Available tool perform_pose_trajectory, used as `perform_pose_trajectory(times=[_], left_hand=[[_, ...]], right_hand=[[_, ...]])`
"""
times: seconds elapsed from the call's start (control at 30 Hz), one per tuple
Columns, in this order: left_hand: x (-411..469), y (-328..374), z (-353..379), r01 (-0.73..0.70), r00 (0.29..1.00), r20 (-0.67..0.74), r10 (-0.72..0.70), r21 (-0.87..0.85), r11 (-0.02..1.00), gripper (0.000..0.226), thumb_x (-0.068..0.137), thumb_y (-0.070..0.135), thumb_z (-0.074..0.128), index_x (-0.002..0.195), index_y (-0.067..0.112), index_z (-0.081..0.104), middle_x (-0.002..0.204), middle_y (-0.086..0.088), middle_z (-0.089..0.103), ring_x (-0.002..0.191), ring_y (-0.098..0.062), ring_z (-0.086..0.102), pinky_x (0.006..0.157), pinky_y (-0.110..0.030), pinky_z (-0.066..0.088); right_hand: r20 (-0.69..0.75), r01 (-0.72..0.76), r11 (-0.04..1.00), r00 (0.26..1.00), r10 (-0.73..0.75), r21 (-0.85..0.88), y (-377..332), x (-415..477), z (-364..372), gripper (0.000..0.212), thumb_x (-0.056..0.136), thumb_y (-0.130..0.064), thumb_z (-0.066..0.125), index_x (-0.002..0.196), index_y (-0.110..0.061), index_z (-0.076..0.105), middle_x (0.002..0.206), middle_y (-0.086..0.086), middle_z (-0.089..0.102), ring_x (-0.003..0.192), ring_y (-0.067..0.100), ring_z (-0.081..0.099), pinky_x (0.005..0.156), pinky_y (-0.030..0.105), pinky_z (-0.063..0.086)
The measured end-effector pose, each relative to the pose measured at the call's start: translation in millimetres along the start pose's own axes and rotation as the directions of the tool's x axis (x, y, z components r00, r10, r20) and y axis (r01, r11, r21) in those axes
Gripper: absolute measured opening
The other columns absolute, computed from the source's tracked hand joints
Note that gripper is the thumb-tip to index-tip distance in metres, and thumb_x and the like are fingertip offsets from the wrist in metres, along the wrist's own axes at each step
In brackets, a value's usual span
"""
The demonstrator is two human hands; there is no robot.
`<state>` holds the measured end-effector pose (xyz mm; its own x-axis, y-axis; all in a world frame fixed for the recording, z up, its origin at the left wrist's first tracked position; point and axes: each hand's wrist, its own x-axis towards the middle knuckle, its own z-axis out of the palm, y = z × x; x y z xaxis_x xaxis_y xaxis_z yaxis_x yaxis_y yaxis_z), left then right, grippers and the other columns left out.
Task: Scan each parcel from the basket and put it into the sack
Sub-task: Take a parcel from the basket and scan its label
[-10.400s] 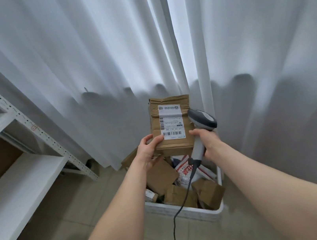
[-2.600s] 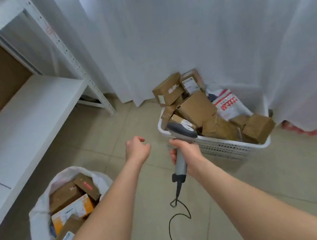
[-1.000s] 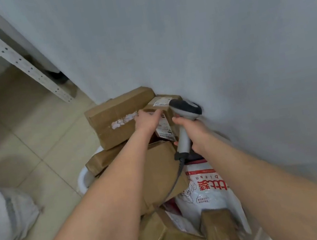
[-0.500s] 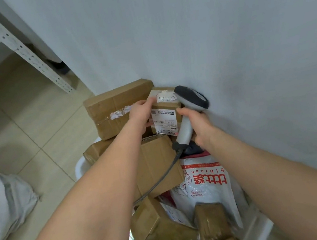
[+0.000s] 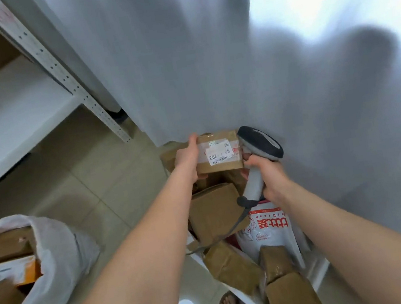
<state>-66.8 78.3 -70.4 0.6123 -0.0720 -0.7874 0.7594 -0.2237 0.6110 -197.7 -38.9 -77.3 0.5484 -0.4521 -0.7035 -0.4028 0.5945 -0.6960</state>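
One parcel (image 5: 216, 153) up, held just above the heap in the basket (image 5: 248, 303).

- Left hand (image 5: 187, 158) grips the parcel's left end, fingers curled over the far edge. Thumb is hidden underneath, so I can't tell its placing.
- Right hand (image 5: 267, 175) is wrapped round the grey handle of the scanner (image 5: 262, 144). The scanner head sits just beside the parcel's right end, nearly touching.
- Label (image 5: 219, 154) faces up at me, print upside down and blurred.

Step in hand, as I judge it, is the scan. The scanner head looks too close and side-on to the label. Better to draw it back and turn its window square to the barcode, or tip the parcel toward it. Tape over the label may glare, so a slight angle should help. Hold both hands steady for the read. The cord trails over the boxes below and could snag.

Sack (image 5: 58, 253) stands on the floor to my left, well apart from the parcel, mouth open, boxes inside. The left hand's grip looks enough to carry the parcel there alone.
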Motion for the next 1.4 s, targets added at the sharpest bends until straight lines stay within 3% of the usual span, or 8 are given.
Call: perform_pose_trajectory(times=[0.27,0.5,0.8,0.97,1.03,1.13,1.27,1.4], left_hand=[[-92,30,-32,-0.033,0.983,0.182,0.038,-0.03,0.999,0.007,0.083,0.023,0.045,0.082,0.016,0.046,0.081,-0.005,0.053,0.075,-0.022,0.053,0.069,-0.033,0.043],[-156,28,-41,-0.204,0.94,0.278,0.197,-0.001,0.979,0.057,0.08,0.001,0.034,0.128,0.028,0.049,0.11,-0.005,0.056,0.096,-0.023,0.052,0.069,-0.035,0.048],[-226,39,-54,-0.252,0.964,0.13,0.231,0.174,0.952,0.045,0.086,0.032,0.062,0.131,0.033,0.054,0.123,-0.002,0.059,0.105,-0.021,0.056,0.094,-0.051,0.048],[-258,46,-60,-0.218,0.969,0.142,0.202,0.111,0.97,0.047,0.09,0.05,0.056,0.133,0.032,0.048,0.122,0.001,0.059,0.095,-0.016,0.057,0.068,-0.033,0.048],[-264,48,-61,-0.215,0.973,0.099,0.206,0.089,0.972,0.051,0.087,0.054,0.058,0.13,0.028,0.05,0.122,-0.001,0.061,0.1,-0.021,0.059,0.078,-0.04,0.052],[-270,51,-63,-0.235,0.972,0.019,0.234,0.061,0.97,0.038,0.09,0.036,0.055,0.125,0.022,0.054,0.116,-0.005,0.061,0.102,-0.025,0.059,0.087,-0.053,0.052],[-284,54,-65,-0.278,0.961,0.01,0.278,0.065,0.959,0.043,0.093,0.011,0.037,0.131,0.022,0.054,0.118,-0.008,0.061,0.091,-0.02,0.059,0.071,-0.036,0.056],[-299,55,-66,-0.19,0.978,0.104,0.18,0.097,0.977,0.036,0.094,0.048,0.051,0.109,0.017,0.061,0.094,-0.003,0.064,0.084,-0.018,0.058,0.065,-0.031,0.045]], right_hand=[[0.051,-0.045,0.988,0.998,0.038,0.148,-32,-72,19,0.032,0.085,-0.031,0.073,0.11,-0.014,0.064,0.108,0.01,0.071,0.101,0.029,0.067,0.092,0.047,0.053],[0.064,-0.077,0.988,0.996,0.069,0.131,-59,-121,10,0.035,0.078,-0.024,0.078,0.108,-0.013,0.063,0.108,0.015,0.071,0.102,0.034,0.067,0.093,0.051,0.053],[0.162,-0.048,0.996,0.986,0.036,0.072,-92,-185,5,0.038,0.078,-0.028,0.079,0.111,-0.015,0.063,0.103,0.013,0.073,0.096,0.032,0.07,0.088,0.052,0.056],[0.195,-0.138,0.99,0.972,0.13,0.026,-109,-212,12,0.031,0.086,-0.035,0.072,0.104,-0.011,0.064,0.091,0.009,0.073,0.084,0.027,0.07,0.066,0.041,0.056],[0.204,-0.117,0.993,0.972,0.117,-0.01,-114,-222,16,0.033,0.084,-0.031,0.074,0.106,-0.008,0.065,0.096,0.012,0.073,0.089,0.029,0.07,0.076,0.044,0.058],[0.174,-0.023,0.999,0.984,0.031,-0.047,-120,-227,21,0.041,0.076,-0.02,0.082,0.11,-0.005,0.067,0.101,0.014,0.073,0.093,0.033,0.07,0.089,0.049,0.056],[0.113,0.063,0.995,0.992,-0.054,-0.082,-133,-237,23,0.036,0.077,-0.002,0.077,0.109,-0.005,0.061,0.1,0.013,0.07,0.092,0.031,0.069,0.089,0.048,0.055],[0.114,0.091,0.994,0.99,-0.084,-0.054,-136,-240,27,0.019,0.085,0.005,0.066,0.089,-0.011,0.058,0.092,0.009,0.068,0.083,0.026,0.067,0.089,0.048,0.055]])
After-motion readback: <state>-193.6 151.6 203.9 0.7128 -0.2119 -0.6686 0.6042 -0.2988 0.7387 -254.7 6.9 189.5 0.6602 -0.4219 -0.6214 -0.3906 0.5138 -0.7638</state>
